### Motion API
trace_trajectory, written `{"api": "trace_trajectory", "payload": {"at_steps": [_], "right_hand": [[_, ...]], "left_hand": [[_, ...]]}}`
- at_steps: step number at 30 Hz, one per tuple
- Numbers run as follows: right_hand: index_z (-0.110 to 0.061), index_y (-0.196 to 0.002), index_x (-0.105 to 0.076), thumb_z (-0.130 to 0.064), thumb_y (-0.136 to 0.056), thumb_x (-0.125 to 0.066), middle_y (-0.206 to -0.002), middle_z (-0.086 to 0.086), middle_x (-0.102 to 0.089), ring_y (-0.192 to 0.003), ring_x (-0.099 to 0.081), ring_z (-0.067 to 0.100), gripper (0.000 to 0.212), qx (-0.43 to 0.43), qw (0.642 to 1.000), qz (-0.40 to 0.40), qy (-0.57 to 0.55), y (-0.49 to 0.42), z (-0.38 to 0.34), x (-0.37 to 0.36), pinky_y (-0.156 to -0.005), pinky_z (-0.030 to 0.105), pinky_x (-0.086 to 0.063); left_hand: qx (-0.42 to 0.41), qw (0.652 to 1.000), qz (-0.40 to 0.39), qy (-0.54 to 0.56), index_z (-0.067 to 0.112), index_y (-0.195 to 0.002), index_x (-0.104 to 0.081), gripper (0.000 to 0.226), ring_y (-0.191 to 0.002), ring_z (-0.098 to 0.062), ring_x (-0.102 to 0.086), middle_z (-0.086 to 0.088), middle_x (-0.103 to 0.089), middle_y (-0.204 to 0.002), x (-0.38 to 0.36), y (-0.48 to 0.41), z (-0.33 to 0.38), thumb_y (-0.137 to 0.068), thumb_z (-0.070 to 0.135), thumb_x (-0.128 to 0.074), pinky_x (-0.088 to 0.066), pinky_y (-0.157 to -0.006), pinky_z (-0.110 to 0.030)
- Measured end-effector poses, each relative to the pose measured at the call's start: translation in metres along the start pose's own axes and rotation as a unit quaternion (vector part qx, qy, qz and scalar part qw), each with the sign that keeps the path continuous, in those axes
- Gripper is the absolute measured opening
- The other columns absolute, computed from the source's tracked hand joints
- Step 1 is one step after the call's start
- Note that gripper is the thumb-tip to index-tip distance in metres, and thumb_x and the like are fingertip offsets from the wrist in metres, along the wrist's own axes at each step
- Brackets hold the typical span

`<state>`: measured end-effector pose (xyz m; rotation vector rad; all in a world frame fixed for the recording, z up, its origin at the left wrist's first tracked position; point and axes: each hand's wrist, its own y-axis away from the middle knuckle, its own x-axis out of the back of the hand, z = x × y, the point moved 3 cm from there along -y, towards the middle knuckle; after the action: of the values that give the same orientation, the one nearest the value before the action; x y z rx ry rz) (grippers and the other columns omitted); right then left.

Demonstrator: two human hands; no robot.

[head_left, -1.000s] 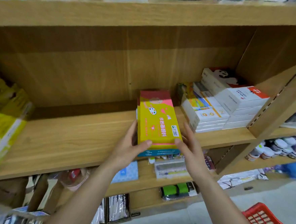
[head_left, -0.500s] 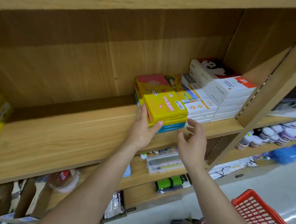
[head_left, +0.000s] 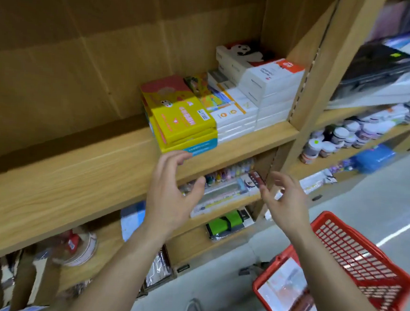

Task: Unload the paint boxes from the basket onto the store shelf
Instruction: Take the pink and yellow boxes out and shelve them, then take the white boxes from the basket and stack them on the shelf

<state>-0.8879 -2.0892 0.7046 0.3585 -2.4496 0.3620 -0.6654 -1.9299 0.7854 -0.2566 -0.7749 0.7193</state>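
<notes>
Both hands have come away from the stack of paint boxes (head_left: 184, 120). Half a second ago the left hand (head_left: 169, 199) lay against the stack's left side with its thumb on the front corner. Now it hangs just below and in front of the stack, fingers spread and gently curved, holding nothing. Its fingertips are just beside the teal front edge of the bottom box, and whether they touch it cannot be told. The right hand (head_left: 285, 204), also empty with fingers loosely bent, has dropped lower and further to the right of the stack. The stack lies flat on the wooden shelf (head_left: 76, 178), close against a pile of white boxes (head_left: 235, 116) on its right; beyond that pile stands a taller pile of panda-printed boxes (head_left: 269, 82). The paint boxes are flat, glossy cardboard rectangles, yellow with a pink-red far end, and the lowest shows a teal band. The shelf is light wood-grain board. Well below and to the right of the stack is a red plastic lattice basket (head_left: 361, 258), with a shiny flat package (head_left: 284, 287) lying inside it
</notes>
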Motion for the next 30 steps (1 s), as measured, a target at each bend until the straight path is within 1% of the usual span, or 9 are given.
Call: {"api": "trace_trajectory", "payload": {"at_steps": [3, 6, 10, 12, 16, 19, 23, 27, 30], "right_hand": [[-0.005, -0.132, -0.065, -0.025, -0.090, -0.077, -0.128, 0.016, -0.064, -0.111, -0.066, 0.033, 0.047, -0.103, 0.994, 0.017, 0.034, 0.029, 0.078, 0.033, -0.092, 0.042, -0.054], [0.003, -0.127, -0.066, -0.021, -0.086, -0.081, -0.121, 0.025, -0.066, -0.112, -0.065, 0.041, 0.050, -0.191, 0.978, 0.044, 0.072, 0.071, 0.154, 0.066, -0.099, 0.045, -0.050], [0.003, -0.131, -0.064, -0.023, -0.085, -0.081, -0.125, 0.027, -0.065, -0.117, -0.063, 0.042, 0.056, -0.323, 0.941, 0.060, 0.087, 0.143, 0.250, 0.095, -0.101, 0.043, -0.047], [0.000, -0.132, -0.063, -0.028, -0.084, -0.079, -0.127, 0.026, -0.063, -0.119, -0.061, 0.042, 0.057, -0.389, 0.915, 0.063, 0.091, 0.179, 0.291, 0.102, -0.101, 0.044, -0.047], [-0.003, -0.129, -0.061, -0.032, -0.084, -0.075, -0.124, 0.028, -0.062, -0.120, -0.059, 0.046, 0.055, -0.475, 0.873, 0.063, 0.089, 0.242, 0.356, 0.095, -0.102, 0.051, -0.047], [-0.005, -0.142, -0.053, -0.028, -0.085, -0.074, -0.130, 0.026, -0.061, -0.126, -0.054, 0.044, 0.065, -0.485, 0.870, 0.060, 0.061, 0.272, 0.389, 0.073, -0.106, 0.050, -0.044], [-0.015, -0.161, -0.025, -0.024, -0.090, -0.073, -0.153, 0.015, -0.049, -0.138, -0.048, 0.032, 0.087, -0.478, 0.870, 0.121, -0.016, 0.289, 0.413, 0.041, -0.111, 0.046, -0.043], [-0.028, -0.160, -0.022, -0.027, -0.093, -0.066, -0.158, 0.004, -0.050, -0.138, -0.055, 0.024, 0.080, -0.462, 0.867, 0.183, -0.042, 0.295, 0.423, 0.030, -0.112, 0.039, -0.045], [-0.037, -0.157, -0.021, -0.031, -0.092, -0.063, -0.154, 0.002, -0.056, -0.132, -0.062, 0.023, 0.077, -0.470, 0.860, 0.193, -0.045, 0.297, 0.425, 0.028, -0.108, 0.037, -0.049]], "left_hand": [[0.034, 0.983, -0.183, -0.001, 0.028, -0.126, -0.057, 0.046, -0.114, -0.010, -0.056, 0.010, -0.053, -0.127, -0.078, 0.033, 0.012, -0.085, 0.049, -0.062, -0.049, -0.097, -0.033], [0.076, 0.937, -0.341, -0.009, 0.023, -0.131, -0.058, 0.049, -0.115, -0.014, -0.057, 0.005, -0.055, -0.129, -0.167, 0.067, 0.014, -0.088, 0.046, -0.068, -0.047, -0.097, -0.034], [0.093, 0.869, -0.484, -0.033, 0.013, -0.132, -0.060, 0.050, -0.103, -0.016, -0.058, 0.001, -0.055, -0.121, -0.281, 0.123, 0.008, -0.089, 0.035, -0.074, -0.033, -0.075, -0.018], [0.109, 0.839, -0.532, -0.037, 0.009, -0.134, -0.059, 0.052, -0.105, -0.021, -0.062, -0.002, -0.059, -0.120, -0.330, 0.154, 0.000, -0.089, 0.030, -0.076, -0.036, -0.076, -0.019], [0.155, 0.779, -0.607, -0.032, 0.004, -0.140, -0.053, 0.061, -0.120, -0.031, -0.062, -0.017, -0.061, -0.136, -0.414, 0.220, -0.022, -0.089, 0.027, -0.077, -0.050, -0.100, -0.042], [0.204, 0.751, -0.628, -0.033, 0.005, -0.146, -0.046, 0.072, -0.122, -0.032, -0.061, -0.013, -0.060, -0.135, -0.466, 0.268, -0.038, -0.088, 0.031, -0.077, -0.050, -0.100, -0.043], [0.238, 0.739, -0.629, -0.039, 0.005, -0.152, -0.036, 0.093, -0.130, -0.033, -0.056, -0.015, -0.056, -0.143, -0.519, 0.318, -0.066, -0.080, 0.047, -0.075, -0.046, -0.103, -0.040], [0.305, 0.708, -0.637, 0.023, 0.012, -0.157, -0.029, 0.091, -0.143, -0.026, -0.046, -0.011, -0.045, -0.158, -0.547, 0.354, -0.088, -0.085, 0.040, -0.077, -0.039, -0.112, -0.038], [0.286, 0.707, -0.645, 0.047, 0.030, -0.151, -0.039, 0.085, -0.131, -0.016, -0.058, 0.004, -0.060, -0.145, -0.559, 0.375, -0.091, -0.077, 0.054, -0.075, -0.045, -0.110, -0.038]]}}
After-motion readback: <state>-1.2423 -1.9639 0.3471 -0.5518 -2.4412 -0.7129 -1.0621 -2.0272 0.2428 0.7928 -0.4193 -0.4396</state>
